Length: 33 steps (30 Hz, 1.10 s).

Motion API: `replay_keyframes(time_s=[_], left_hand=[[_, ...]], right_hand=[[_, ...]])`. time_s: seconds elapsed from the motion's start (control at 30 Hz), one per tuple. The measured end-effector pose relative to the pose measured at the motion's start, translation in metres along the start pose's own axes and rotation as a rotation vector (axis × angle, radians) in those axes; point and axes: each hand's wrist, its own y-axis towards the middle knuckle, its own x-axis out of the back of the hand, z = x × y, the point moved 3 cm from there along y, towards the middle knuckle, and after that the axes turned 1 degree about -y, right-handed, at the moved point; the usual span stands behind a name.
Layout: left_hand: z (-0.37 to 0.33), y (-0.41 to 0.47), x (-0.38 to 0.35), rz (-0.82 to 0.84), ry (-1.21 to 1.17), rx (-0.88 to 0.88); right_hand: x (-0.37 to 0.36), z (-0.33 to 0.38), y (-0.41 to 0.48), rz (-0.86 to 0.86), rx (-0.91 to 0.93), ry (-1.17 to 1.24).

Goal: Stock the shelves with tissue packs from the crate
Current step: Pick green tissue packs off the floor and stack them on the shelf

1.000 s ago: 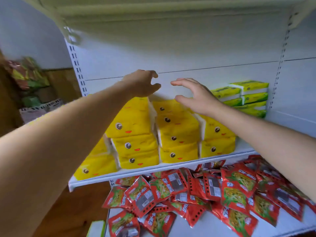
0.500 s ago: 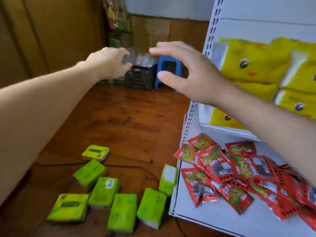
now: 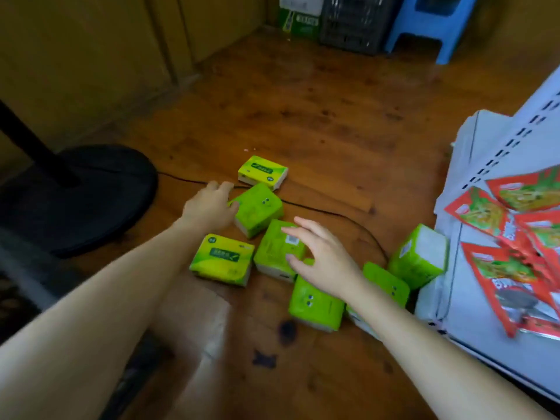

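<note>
You have seven green tissue packs scattered on the floor (image 3: 318, 122) beside the white shelf (image 3: 491, 353). The farthest pack (image 3: 263, 172) lies flat, yellow-green label up. Just nearer, the eyed pack (image 3: 260, 210) sits tilted, right beside the barcode pack (image 3: 274, 250). The labelled pack (image 3: 222, 259) lies flat to their left. Nearest you lie a second eyed pack (image 3: 315, 306) and a third (image 3: 386, 283). The end-up pack (image 3: 419, 256) stands by the shelf base, white side showing. The dark crate (image 3: 354, 22) sits well apart.

Tissue packs (image 3: 222, 259) lie on the floor (image 3: 318, 122) left of the shelf (image 3: 497, 344).
</note>
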Motion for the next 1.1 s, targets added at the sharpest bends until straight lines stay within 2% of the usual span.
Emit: replay_keyframes(time_s=[0.23,0.47,0.6,0.7,1.0,1.1], left_hand=[[0.061,-0.030,-0.070,0.114,-0.120,0.279],[0.083,-0.037,-0.093,0.159,-0.111,0.278],[0.091,-0.036,-0.106,0.210,-0.264,0.234],[0.093,-0.037,-0.115,0.229,-0.378,0.248],[0.088,-0.047,-0.092,-0.095,-0.696,0.476],[0.078,-0.054,-0.071,-0.128,-0.746,0.502]], right_hand=[[-0.099,0.021,0.001,0.115,-0.114,0.195],[-0.142,0.020,0.014,0.209,-0.275,0.297],[-0.155,0.020,0.020,0.287,-0.348,0.351],[-0.162,0.020,0.022,0.279,-0.400,0.452],[-0.162,0.028,0.020,0.205,-0.374,0.524],[-0.142,0.041,0.022,0.153,-0.357,0.517]])
